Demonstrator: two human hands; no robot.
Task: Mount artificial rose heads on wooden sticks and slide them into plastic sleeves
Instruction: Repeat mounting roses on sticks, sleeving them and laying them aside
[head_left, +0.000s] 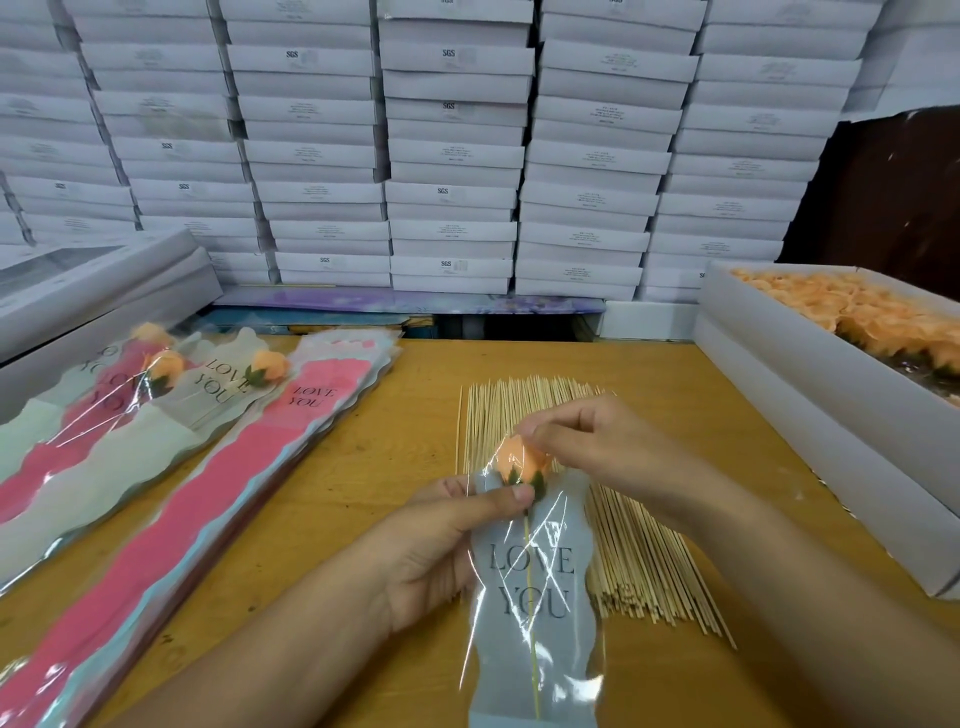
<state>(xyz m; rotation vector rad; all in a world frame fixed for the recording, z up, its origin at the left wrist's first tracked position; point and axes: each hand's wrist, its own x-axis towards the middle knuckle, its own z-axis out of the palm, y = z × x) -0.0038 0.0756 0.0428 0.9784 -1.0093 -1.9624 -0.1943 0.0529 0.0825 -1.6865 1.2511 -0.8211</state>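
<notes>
Now left hand (441, 535) pinches the crinkly clear sleeve (535, 597); right hand (587, 447) pinches the soft peach rose (519, 462).

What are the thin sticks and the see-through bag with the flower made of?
The sticks look like bare pale wood or bamboo: straw-coloured, matte, thin and straight. The bag seems to be thin glossy plastic film: it shines with white glare streaks, and the stem shows through it. The rose head looks soft, maybe foam or fabric.
</notes>
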